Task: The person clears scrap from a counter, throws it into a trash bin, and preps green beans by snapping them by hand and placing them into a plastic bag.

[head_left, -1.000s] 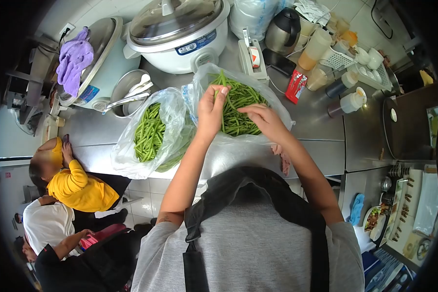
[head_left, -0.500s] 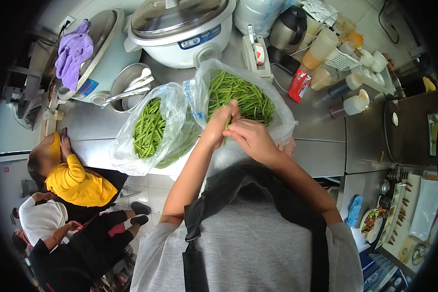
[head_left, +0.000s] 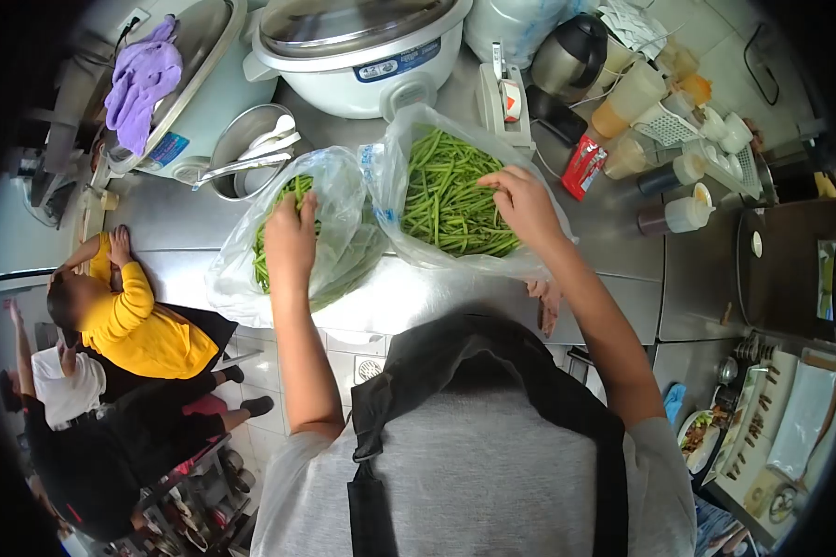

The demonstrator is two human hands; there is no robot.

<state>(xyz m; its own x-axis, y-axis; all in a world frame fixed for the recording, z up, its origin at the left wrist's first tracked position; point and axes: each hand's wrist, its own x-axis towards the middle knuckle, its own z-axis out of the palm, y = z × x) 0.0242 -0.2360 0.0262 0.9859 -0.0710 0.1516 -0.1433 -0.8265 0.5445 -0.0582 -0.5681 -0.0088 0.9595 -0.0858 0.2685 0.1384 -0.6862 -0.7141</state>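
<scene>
The person wears a heathered grey shirt with short sleeves that end near the elbows. Over it I can make out a broad black band, creased and arched like an upside-down U. On the wearer's left it narrows to a dark fastening, with a flat black strap below. Left hand and right hand are bare.

Long, slender green beans are heaped criss-cross in an open, translucent plastic bag. Further green bean pieces, partly hidden, are contained in a second, crumpled translucent bag, set just to its left on the grey metal worktop.
</scene>
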